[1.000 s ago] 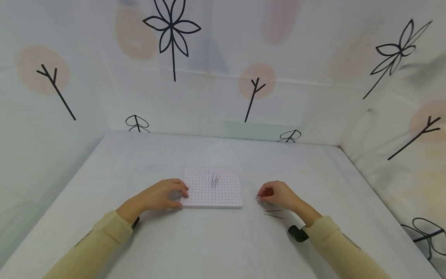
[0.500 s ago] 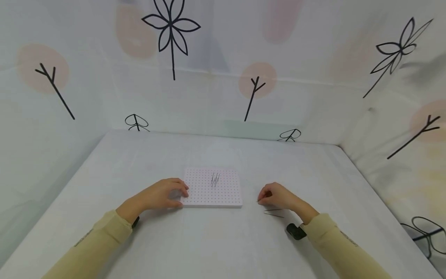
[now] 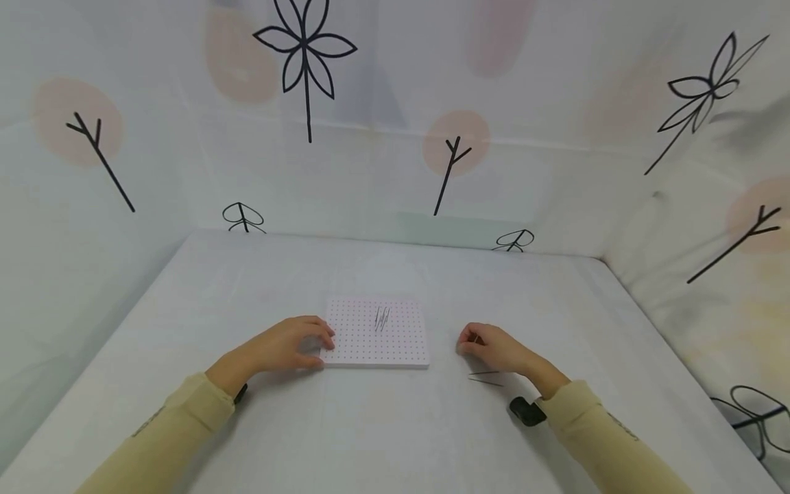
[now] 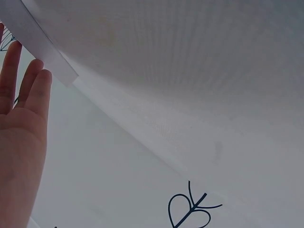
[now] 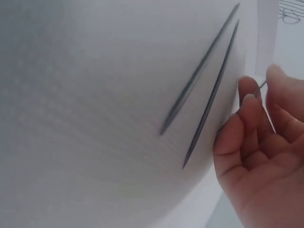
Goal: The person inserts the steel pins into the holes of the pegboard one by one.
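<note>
A white pegboard [image 3: 352, 346] dotted with small holes lies flat on the table, bearing several thin dark pins [image 3: 382, 319] that slant in its upper part. At its left edge rests my left hand [image 3: 284, 345], fingertips touching the board and thumb at the near corner; the left wrist view shows the fingers fairly straight. Off the board's right side, my right hand [image 3: 496, 348] pinches a thin metal pin [image 5: 261, 87] between thumb and fingers, mostly hidden by them. Two more pins, one [image 5: 200, 69] beside the other [image 5: 211, 94], lie on the table close to that hand.
The white-covered table [image 3: 370, 432] meets a patterned cloth backdrop [image 3: 370, 185] at the back and sides. A black wrist device [image 3: 527, 412] hangs below the right cuff.
A pin that lay under my right fingertips a second ago is now up in their grasp. The left hand, the board and the other two loose pins have stayed put.
</note>
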### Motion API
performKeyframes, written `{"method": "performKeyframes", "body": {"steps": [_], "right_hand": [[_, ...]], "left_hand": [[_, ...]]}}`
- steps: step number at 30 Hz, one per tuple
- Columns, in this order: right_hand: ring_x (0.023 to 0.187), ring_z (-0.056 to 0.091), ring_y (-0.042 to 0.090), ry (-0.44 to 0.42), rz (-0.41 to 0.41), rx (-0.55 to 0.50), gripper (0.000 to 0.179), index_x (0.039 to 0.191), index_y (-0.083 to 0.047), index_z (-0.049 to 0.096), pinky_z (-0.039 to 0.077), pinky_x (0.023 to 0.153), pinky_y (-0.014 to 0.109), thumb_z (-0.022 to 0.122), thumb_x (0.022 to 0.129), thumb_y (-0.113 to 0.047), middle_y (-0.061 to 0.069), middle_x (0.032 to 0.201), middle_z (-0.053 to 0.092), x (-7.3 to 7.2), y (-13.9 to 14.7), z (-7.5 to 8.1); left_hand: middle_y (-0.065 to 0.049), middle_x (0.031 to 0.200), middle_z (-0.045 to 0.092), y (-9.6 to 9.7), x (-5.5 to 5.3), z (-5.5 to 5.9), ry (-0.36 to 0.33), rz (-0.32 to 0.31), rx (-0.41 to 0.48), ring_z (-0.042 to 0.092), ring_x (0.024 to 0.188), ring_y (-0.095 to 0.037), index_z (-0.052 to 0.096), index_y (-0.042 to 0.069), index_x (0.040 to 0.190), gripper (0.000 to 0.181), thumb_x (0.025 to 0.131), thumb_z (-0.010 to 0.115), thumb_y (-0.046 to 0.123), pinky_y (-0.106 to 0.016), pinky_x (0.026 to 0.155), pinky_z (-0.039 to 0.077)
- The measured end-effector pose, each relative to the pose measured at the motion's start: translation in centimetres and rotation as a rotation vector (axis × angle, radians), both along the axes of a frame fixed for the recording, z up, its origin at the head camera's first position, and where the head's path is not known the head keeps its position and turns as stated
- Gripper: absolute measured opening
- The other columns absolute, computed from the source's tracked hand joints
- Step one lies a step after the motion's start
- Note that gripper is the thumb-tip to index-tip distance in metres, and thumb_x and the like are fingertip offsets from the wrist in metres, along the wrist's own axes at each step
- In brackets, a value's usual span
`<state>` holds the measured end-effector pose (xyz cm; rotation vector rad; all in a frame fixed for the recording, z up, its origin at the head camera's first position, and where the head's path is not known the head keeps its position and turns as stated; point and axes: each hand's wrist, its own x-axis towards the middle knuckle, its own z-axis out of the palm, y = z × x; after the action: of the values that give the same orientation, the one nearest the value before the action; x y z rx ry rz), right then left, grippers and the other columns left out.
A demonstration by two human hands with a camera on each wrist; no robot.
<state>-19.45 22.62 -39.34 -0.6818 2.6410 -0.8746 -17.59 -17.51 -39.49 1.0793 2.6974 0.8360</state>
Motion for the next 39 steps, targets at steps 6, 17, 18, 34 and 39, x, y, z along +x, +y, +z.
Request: {"method": "performKeyframes", "body": {"steps": [6, 17, 18, 34, 39], "right_hand": [[0.075, 0.049, 0.015, 0.062, -0.084, -0.019, 0.003, 0.092, -0.007, 0.059, 0.044, 0.066, 0.028, 0.06, 0.09, -0.008, -0.001, 0.085, 0.057, -0.2, -0.2, 0.2], [0.076, 0.057, 0.016, 0.063, -0.097, -0.14, 0.007, 0.093, -0.007, 0.063, 0.05, 0.068, 0.028, 0.065, 0.087, -0.01, -0.001, 0.085, 0.062, -0.4, -1.3, 0.8], [0.077, 0.057, 0.016, 0.069, -0.097, -0.152, 0.007, 0.093, -0.008, 0.063, 0.051, 0.068, 0.028, 0.065, 0.087, -0.01, -0.001, 0.085, 0.062, -0.4, -1.4, 0.9], [0.075, 0.06, 0.015, 0.122, -0.067, -0.264, 0.006, 0.088, -0.009, 0.064, 0.051, 0.069, 0.028, 0.069, 0.084, -0.011, -0.001, 0.082, 0.063, -1.1, -3.9, 1.5], [0.074, 0.06, 0.015, 0.14, -0.078, -0.276, 0.006, 0.087, -0.009, 0.064, 0.051, 0.067, 0.029, 0.069, 0.084, -0.01, -0.001, 0.08, 0.062, -1.2, -4.6, 1.9]], "left_hand": [[0.001, 0.114, 0.058, 0.0, 0.0, 0.1, -0.015, -0.001, -0.002, 0.051, 0.111, -0.022, 0.067, 0.017, 0.097, 0.02, 0.078, 0.075, 0.014, -0.044, 0.097, 0.039], [0.004, 0.115, 0.057, 0.1, 0.0, 0.1, -0.036, 0.013, -0.006, 0.05, 0.113, -0.02, 0.067, 0.018, 0.097, 0.021, 0.078, 0.074, 0.014, -0.042, 0.098, 0.038], [0.004, 0.115, 0.057, 0.2, 0.0, 0.1, -0.039, 0.015, -0.005, 0.05, 0.113, -0.02, 0.067, 0.018, 0.097, 0.021, 0.078, 0.074, 0.014, -0.042, 0.098, 0.038], [0.003, 0.115, 0.057, 0.2, 0.2, 0.1, -0.025, 0.018, -0.018, 0.05, 0.113, -0.021, 0.067, 0.018, 0.097, 0.02, 0.078, 0.074, 0.015, -0.043, 0.098, 0.038], [0.003, 0.115, 0.057, 0.2, 0.1, 0.0, -0.023, 0.019, -0.012, 0.05, 0.113, -0.02, 0.066, 0.019, 0.097, 0.02, 0.079, 0.074, 0.015, -0.042, 0.098, 0.038]]}}
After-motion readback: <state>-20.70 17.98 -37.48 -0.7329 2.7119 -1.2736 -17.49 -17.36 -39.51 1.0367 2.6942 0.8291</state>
